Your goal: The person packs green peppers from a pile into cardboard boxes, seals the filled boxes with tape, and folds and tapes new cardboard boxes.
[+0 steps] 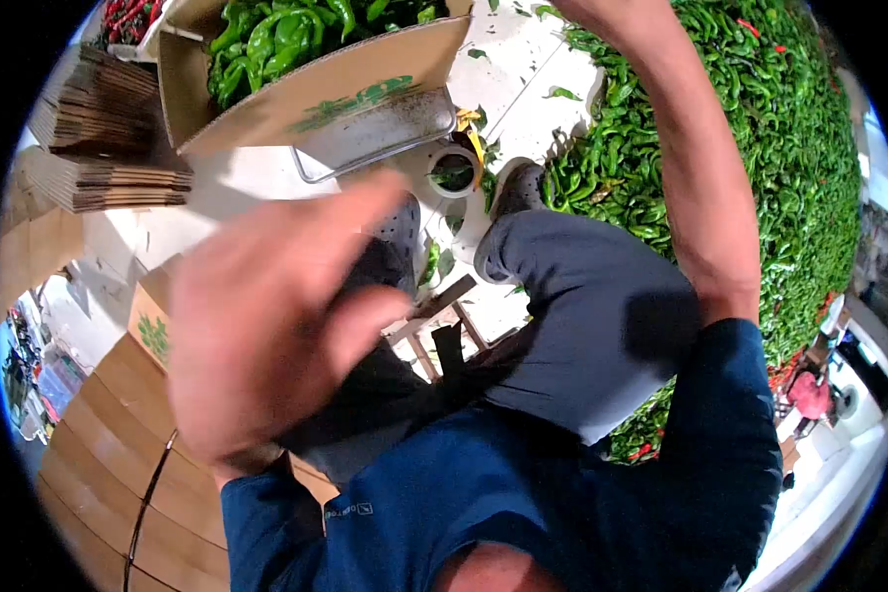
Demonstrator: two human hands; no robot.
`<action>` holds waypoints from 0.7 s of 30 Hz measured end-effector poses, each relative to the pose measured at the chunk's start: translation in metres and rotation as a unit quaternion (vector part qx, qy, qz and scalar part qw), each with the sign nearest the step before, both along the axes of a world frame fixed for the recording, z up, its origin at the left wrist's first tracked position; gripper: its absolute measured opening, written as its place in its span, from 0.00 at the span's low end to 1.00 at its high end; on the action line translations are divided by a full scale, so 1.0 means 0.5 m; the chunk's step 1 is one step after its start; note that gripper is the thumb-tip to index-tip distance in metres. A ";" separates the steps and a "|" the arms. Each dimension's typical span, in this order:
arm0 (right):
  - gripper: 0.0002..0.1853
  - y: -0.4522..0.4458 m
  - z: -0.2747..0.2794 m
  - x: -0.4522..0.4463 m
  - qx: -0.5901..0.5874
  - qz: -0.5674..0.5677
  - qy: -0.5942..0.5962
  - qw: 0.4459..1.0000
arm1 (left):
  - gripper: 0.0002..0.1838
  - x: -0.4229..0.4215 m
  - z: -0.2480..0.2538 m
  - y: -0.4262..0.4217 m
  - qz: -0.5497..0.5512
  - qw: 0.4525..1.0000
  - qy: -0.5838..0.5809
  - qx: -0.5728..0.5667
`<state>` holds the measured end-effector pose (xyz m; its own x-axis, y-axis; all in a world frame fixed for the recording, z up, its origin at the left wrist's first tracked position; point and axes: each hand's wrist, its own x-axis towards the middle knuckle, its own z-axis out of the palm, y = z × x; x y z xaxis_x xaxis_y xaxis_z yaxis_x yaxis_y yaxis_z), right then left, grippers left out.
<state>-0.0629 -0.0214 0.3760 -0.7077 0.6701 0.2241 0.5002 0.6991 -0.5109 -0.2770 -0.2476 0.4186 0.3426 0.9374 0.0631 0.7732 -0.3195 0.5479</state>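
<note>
- Pale flooring (257, 168) strewn with leaves and scraps shows between the cardboard on the left and a broad heap of green chilli peppers (789, 197) on the right.
- Far left, folded cardboard blanks (113, 189) stand stacked; brown cardboard sheets (99, 434) lie below them. Leaning blanks could slide if a sleeve or elbow caught them.
- Left hand (266, 316): raised close to the camera and blurred, thumb apart from the extended fingers, with nothing seen in its grasp. Fingers aim up and rightward, towards the carton.
- Beyond it, an open-topped carton (321, 94) above a metal tray (375, 138) holds long peppers (276, 44). Its printed side runs lengthwise from lower left to upper right. Those inside lie in mixed directions, many curved, so no single axis holds. Being heaped loosely, some could roll over the rim if the side were knocked.
- Between the feet, one loose pepper (431, 261) lies on the floor, its long axis roughly front to back; which end is the tip, I cannot tell. A step could crush it, or make the shoe (518, 187) slip.
- Right forearm (705, 178) passes above the heap; the right hand lies past the top edge, so its grip cannot be told. A sweeping forearm could drag peppers down towards the shoe.
</note>
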 end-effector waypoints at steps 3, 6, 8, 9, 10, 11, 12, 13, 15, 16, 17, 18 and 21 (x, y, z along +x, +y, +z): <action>0.21 0.014 -0.172 0.085 -0.118 -0.077 -0.167 0.976 | 0.20 -0.011 0.005 -0.026 0.323 0.917 -0.234 -0.025; 0.17 -0.115 -0.354 0.116 -0.273 -0.088 -0.230 0.930 | 0.23 -0.070 -0.011 -0.018 0.158 0.962 -0.215 -0.053; 0.16 -0.208 -0.515 0.110 -0.229 0.032 -0.248 0.941 | 0.27 -0.116 -0.019 0.018 -0.020 0.979 -0.171 -0.107; 0.16 -0.252 -0.539 0.080 -0.261 0.010 -0.273 0.926 | 0.29 -0.123 -0.029 0.033 -0.055 0.977 -0.168 -0.119; 0.19 -0.266 -0.578 0.048 -0.288 0.054 -0.349 0.890 | 0.30 -0.120 -0.040 0.037 -0.027 0.978 -0.164 -0.124; 0.21 -0.288 -0.631 0.027 -0.266 0.073 -0.381 0.882 | 0.30 -0.117 -0.051 0.041 0.001 0.979 -0.161 -0.129; 0.21 -0.288 -0.655 0.024 -0.255 0.062 -0.364 0.894 | 0.30 -0.123 -0.064 0.046 -0.021 0.976 -0.172 -0.129; 0.21 -0.293 -0.680 0.020 -0.246 0.052 -0.346 0.904 | 0.31 -0.130 -0.075 0.052 -0.044 0.973 -0.183 -0.130; 0.24 -0.307 -0.717 0.021 -0.233 0.041 -0.299 0.924 | 0.31 -0.139 -0.084 0.068 -0.105 0.953 -0.235 -0.160; 0.25 -0.305 -0.700 0.018 -0.244 0.040 -0.297 0.923 | 0.30 -0.141 -0.086 0.080 -0.132 0.943 -0.251 -0.177; 0.25 -0.311 -0.720 0.022 -0.258 0.050 -0.259 0.929 | 0.29 -0.143 -0.088 0.092 -0.159 0.931 -0.266 -0.194; 0.26 -0.305 -0.724 0.024 -0.268 0.056 -0.222 0.936 | 0.29 -0.145 -0.090 0.105 -0.185 0.918 -0.280 -0.213; 0.24 -0.274 -0.666 0.058 -0.244 -0.143 -0.062 0.957 | 0.21 -0.150 -0.139 0.108 -0.041 0.929 -0.269 -0.253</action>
